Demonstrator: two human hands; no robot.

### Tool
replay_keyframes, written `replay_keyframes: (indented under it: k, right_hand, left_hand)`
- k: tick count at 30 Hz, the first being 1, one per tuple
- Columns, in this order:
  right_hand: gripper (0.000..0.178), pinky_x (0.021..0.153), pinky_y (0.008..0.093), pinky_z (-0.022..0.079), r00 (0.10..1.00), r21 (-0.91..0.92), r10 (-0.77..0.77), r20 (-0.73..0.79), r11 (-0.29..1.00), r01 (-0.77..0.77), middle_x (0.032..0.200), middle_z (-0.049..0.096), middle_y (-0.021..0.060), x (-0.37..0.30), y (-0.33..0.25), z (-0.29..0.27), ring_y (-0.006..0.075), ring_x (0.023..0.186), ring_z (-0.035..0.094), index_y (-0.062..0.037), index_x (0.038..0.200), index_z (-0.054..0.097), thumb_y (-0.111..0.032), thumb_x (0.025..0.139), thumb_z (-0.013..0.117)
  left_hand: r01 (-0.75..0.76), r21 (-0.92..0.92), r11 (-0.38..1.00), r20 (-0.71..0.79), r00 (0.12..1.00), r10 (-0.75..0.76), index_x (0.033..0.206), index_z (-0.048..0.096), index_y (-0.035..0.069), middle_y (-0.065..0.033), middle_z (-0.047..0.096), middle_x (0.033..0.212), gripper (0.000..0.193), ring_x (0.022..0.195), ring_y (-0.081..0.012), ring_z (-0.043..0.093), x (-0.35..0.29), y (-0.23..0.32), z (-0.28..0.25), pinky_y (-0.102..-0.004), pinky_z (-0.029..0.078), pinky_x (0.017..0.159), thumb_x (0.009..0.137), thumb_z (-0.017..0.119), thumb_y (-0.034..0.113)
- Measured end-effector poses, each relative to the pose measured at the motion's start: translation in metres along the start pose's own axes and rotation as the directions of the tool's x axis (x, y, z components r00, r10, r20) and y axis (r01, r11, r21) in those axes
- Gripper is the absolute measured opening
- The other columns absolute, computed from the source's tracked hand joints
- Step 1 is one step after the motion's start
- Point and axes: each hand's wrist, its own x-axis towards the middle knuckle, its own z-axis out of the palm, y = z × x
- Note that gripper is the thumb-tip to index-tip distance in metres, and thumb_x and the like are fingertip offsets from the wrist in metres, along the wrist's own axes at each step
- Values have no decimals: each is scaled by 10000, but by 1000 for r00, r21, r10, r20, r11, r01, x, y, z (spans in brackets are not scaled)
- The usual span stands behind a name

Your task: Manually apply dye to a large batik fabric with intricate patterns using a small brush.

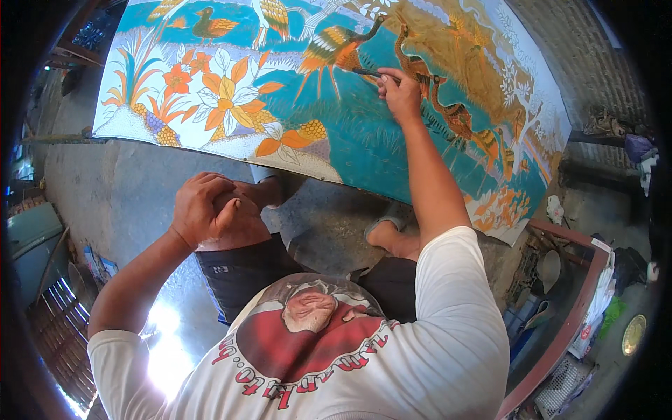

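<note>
Right hand [399, 98] pinched on a slim dark tool [367, 72], over the painted sheet [364, 140]
I judge the tool light, stiff and apt to roll, best held by fingertips along its shaft; its tip is at an orange bird [334, 50], touching or not I cannot tell; the sheet, spread before the knees, looks thin, best taken by its edge; the left hand [205, 206], well apart, lies over the left knee [243, 227], whether gripping I cannot tell.
</note>
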Motion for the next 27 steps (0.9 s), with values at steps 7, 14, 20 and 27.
replay_keyframes:
  k: [7, 14, 20, 27]
  right_hand:
    - [192, 588, 271, 555, 999, 17, -17, -42, 1000, 18, 839, 743, 54, 2, 11, -5, 92, 665, 660, -50, 1109, 759, -104, 962, 648]
    - [193, 577, 272, 543, 999, 30, -15, -44, 999, 16, 842, 745, 50, -2, 15, -9, 90, 655, 648, -53, 1107, 760, -102, 960, 646]
    - [191, 566, 273, 528, 1000, 13, -7, -18, 1000, 7, 829, 745, 44, 0, 18, -10, 85, 650, 638, -52, 1100, 762, -92, 956, 643]
    - [194, 587, 300, 527, 1000, -59, 18, 2, 998, -18, 854, 760, 55, 6, 20, -18, 106, 656, 653, -93, 1104, 773, -94, 946, 659]
  left_hand:
    - [-48, 18, 999, -75, 996, 50, 915, 711, 5, -177, 723, 965, 371, 923, -385, 680, 1, -3, 6, -451, 554, 852, 742, 670, 331]
    - [-52, 3, 999, -76, 996, 52, 913, 710, 1, -181, 721, 957, 374, 917, -390, 676, 2, -1, 6, -455, 550, 851, 741, 669, 330]
    - [-49, -3, 999, -80, 996, 48, 911, 711, 5, -175, 723, 955, 368, 919, -390, 676, 0, -1, 6, -456, 546, 847, 749, 672, 333]
    - [-51, 10, 999, -65, 997, 52, 911, 718, 16, -161, 728, 960, 346, 933, -386, 676, 2, -1, 6, -456, 542, 857, 757, 677, 323]
